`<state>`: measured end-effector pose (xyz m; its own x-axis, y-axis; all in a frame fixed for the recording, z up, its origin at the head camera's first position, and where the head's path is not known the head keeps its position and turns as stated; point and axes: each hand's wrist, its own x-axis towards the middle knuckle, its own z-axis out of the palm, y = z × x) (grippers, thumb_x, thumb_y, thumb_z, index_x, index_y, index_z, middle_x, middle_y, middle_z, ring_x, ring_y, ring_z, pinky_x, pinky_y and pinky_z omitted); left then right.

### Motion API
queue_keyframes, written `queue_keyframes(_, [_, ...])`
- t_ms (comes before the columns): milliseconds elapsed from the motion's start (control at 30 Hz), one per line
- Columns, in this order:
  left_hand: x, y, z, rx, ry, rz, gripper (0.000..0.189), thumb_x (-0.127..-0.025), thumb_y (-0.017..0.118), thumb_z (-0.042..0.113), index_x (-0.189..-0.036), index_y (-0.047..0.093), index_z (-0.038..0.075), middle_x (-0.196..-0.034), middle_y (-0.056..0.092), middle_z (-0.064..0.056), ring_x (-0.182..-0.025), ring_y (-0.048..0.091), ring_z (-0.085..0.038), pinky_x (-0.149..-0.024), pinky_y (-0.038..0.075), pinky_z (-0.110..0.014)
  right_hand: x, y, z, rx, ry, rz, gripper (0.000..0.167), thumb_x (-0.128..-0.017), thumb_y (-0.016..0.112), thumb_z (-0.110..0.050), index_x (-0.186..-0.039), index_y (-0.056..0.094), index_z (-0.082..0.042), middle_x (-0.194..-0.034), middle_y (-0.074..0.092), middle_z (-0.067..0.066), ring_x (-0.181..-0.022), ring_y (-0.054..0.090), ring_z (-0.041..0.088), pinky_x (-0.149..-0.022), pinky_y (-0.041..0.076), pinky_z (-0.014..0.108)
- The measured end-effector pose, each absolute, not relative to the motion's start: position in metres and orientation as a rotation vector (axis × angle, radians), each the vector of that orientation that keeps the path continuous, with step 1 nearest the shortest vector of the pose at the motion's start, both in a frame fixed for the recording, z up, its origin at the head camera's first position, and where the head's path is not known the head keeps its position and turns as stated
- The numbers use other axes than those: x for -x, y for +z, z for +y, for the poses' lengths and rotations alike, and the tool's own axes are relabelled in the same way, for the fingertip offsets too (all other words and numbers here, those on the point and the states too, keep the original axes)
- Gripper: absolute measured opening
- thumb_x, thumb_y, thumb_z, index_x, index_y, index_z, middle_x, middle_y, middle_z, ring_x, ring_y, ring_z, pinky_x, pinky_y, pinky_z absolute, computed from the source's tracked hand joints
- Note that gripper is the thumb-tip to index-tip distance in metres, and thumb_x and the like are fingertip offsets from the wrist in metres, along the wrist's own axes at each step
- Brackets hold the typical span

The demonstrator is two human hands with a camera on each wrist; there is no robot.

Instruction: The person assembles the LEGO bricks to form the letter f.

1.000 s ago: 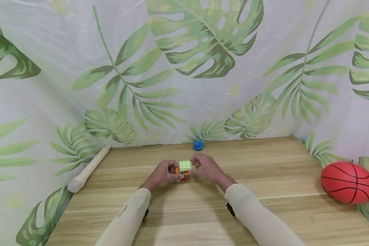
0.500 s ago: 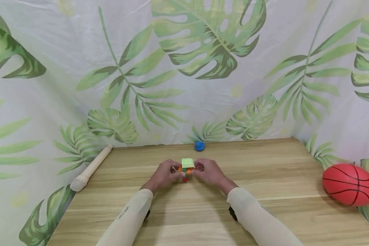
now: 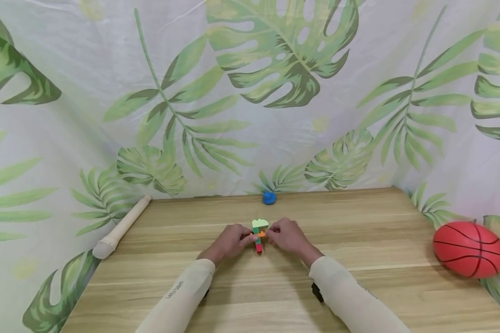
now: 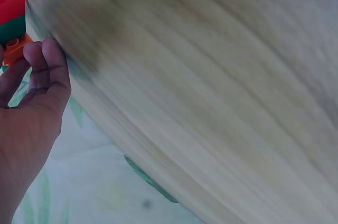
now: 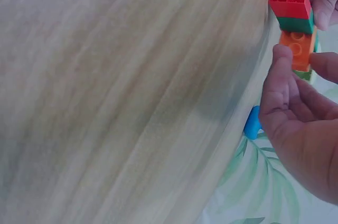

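Between both hands is a small toy-brick figure [image 3: 256,230], light green on top, with green and orange bricks in the middle and a red brick [image 5: 290,3] at its lower end. My left hand [image 3: 232,240] pinches the orange part from the left; in the left wrist view its fingers [image 4: 50,65] lie by the orange brick [image 4: 17,49]. From the right, my right hand [image 3: 289,236] pinches the other orange side, with finger and thumb on either side of the orange brick [image 5: 297,49] in the right wrist view. The red underside shows hollow.
A blue rubber-duck-like toy [image 3: 269,198] sits at the table's back edge. A pale club-shaped stick [image 3: 122,227] lies along the left edge. On the right is a red ball [image 3: 470,249] with black lines. Leaf-print cloth hangs behind the wooden table [image 3: 250,296].
The brick figure has tipped and turned, so its light green top shows from the side and more of the red end shows. Both hands have shifted slightly right and kept their hold.
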<state>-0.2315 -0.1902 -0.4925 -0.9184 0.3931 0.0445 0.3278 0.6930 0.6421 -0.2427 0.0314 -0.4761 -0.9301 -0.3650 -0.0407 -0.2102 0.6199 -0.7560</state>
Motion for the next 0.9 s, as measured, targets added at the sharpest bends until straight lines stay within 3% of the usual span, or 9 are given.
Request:
queue_keyframes(333, [0.2325, -0.4931, -0.1843, -0.64, 0.932, 2.783, 0.03, -0.109, 0.064, 0.023, -0.091, 0.08, 0.007, -0.07, 0.054, 0.006, -0.065, 0.043, -0.008, -0.066, 0.041, -0.024, 0.2373, -0.4786, 0.0331, 0.403, -1.144, 2.638, 0.03, -0.107, 0.064, -0.018, -0.084, 0.079, -0.006, -0.077, 0.077, 0.006, -0.063, 0.063, 0.01, -0.06, 0.043, 0.023])
queue_keyframes(900, [0.2325, -0.4917, -0.1801, -0.607, 0.913, 2.79, 0.032, -0.108, 0.066, 0.021, -0.081, 0.076, 0.007, -0.062, 0.044, 0.009, -0.059, 0.039, -0.007, -0.056, 0.032, -0.019, 0.2365, -0.4819, 0.0352, 0.385, -1.167, 2.626, 0.03, -0.105, 0.066, -0.018, -0.08, 0.077, -0.006, -0.074, 0.076, 0.004, -0.061, 0.06, 0.008, -0.06, 0.043, 0.023])
